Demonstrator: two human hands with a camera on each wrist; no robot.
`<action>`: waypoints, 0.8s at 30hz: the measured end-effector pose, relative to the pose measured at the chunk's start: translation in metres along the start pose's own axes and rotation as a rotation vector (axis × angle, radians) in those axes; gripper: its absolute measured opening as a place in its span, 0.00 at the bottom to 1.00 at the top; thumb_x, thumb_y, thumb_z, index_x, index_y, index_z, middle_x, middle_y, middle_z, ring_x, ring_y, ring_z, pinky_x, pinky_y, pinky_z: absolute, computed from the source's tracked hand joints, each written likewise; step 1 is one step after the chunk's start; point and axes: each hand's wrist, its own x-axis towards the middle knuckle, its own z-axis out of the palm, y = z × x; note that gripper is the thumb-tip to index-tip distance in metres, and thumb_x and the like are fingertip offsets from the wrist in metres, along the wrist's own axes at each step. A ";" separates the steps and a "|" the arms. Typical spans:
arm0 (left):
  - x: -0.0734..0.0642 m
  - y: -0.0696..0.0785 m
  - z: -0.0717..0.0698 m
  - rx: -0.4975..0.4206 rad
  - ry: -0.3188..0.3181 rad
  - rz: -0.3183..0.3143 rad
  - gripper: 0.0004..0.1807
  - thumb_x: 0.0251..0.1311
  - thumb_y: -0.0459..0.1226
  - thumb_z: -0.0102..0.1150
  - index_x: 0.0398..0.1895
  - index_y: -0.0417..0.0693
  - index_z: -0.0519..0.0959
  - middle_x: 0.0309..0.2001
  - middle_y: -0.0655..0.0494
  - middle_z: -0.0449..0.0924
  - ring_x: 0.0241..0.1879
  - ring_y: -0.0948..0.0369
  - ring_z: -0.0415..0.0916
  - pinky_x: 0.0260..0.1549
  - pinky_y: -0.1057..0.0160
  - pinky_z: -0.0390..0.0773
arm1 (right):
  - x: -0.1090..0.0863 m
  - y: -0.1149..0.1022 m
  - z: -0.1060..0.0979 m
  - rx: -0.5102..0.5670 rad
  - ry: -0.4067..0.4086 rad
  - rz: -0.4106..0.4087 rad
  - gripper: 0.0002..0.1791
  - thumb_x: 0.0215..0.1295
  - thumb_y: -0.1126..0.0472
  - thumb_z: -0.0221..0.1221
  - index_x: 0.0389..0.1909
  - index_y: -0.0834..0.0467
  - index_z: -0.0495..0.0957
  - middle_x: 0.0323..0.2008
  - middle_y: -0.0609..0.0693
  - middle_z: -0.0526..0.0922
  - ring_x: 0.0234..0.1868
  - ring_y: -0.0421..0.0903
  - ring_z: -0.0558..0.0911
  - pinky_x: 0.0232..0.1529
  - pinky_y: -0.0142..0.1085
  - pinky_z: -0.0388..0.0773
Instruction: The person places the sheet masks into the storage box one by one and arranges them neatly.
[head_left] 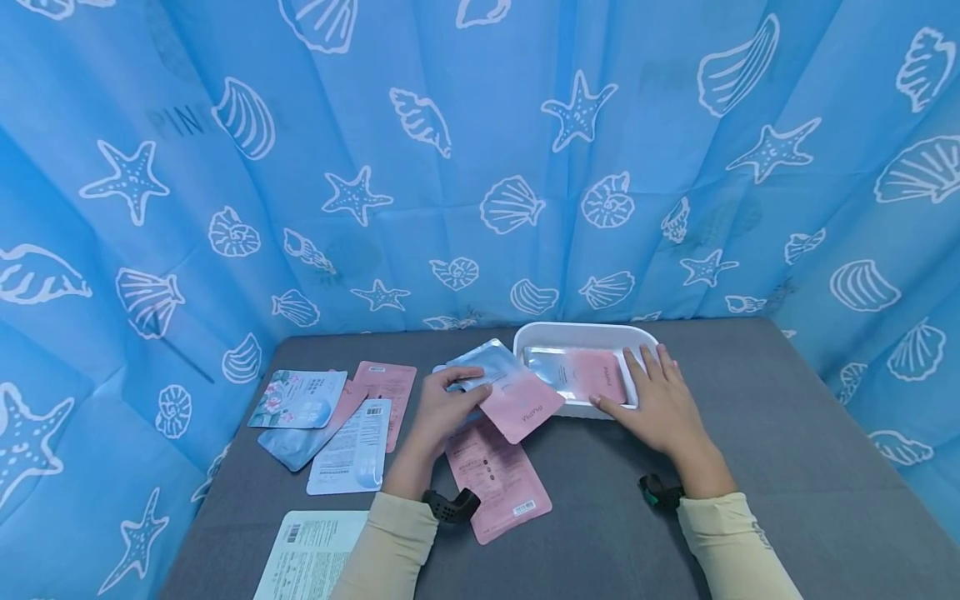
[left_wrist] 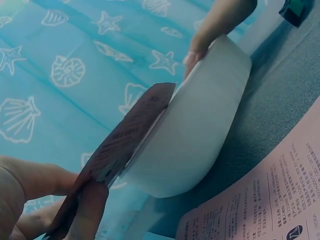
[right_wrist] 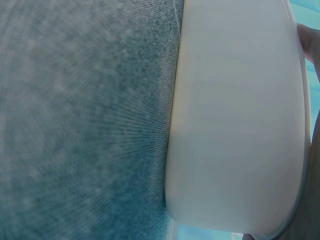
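Note:
My left hand (head_left: 442, 406) pinches a pink-and-blue sheet mask packet (head_left: 522, 406) between thumb and fingers. In the left wrist view the packet (left_wrist: 131, 131) appears nearly edge-on, its far end overlapping the rim of a white plastic bin (left_wrist: 200, 117). Another pink-and-blue packet (head_left: 588, 375) lies flat inside the bin. My right hand (head_left: 663, 406) rests spread over the bin's right end, thumb at the front rim. The right wrist view shows the bin's smooth outer wall (right_wrist: 237, 115) close up, with part of that hand at the rim.
Beneath the left hand a pink packet (head_left: 498, 487) lies on the grey cloth-covered table (head_left: 600, 517). To the left are a floral blue packet (head_left: 298, 398), a white-and-blue packet (head_left: 349, 450) and another pink one (head_left: 393, 383). A pale green packet (head_left: 311, 550) sits near the front. A blue shell-patterned curtain (head_left: 480, 167) hangs behind.

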 end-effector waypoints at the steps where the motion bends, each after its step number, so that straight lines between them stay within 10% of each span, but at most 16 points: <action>1: 0.000 0.000 0.000 0.005 0.007 0.003 0.16 0.65 0.34 0.70 0.56 0.40 0.86 0.58 0.40 0.78 0.39 0.61 0.85 0.43 0.57 0.89 | 0.000 0.000 0.000 -0.001 0.000 0.000 0.61 0.66 0.24 0.55 0.83 0.65 0.54 0.83 0.71 0.50 0.85 0.71 0.41 0.80 0.70 0.43; 8: 0.000 0.000 0.000 0.020 0.043 0.025 0.10 0.67 0.33 0.65 0.49 0.41 0.88 0.42 0.45 0.81 0.29 0.57 0.80 0.35 0.54 0.87 | 0.000 0.001 0.000 -0.004 -0.003 -0.005 0.61 0.67 0.24 0.55 0.83 0.65 0.53 0.83 0.72 0.49 0.85 0.71 0.41 0.80 0.70 0.43; 24: 0.000 -0.002 -0.001 0.020 -0.074 -0.032 0.20 0.58 0.31 0.65 0.55 0.41 0.86 0.58 0.39 0.76 0.39 0.56 0.80 0.31 0.59 0.87 | 0.000 0.001 0.000 -0.003 -0.005 -0.001 0.61 0.67 0.23 0.55 0.83 0.65 0.53 0.83 0.72 0.49 0.85 0.71 0.40 0.81 0.70 0.41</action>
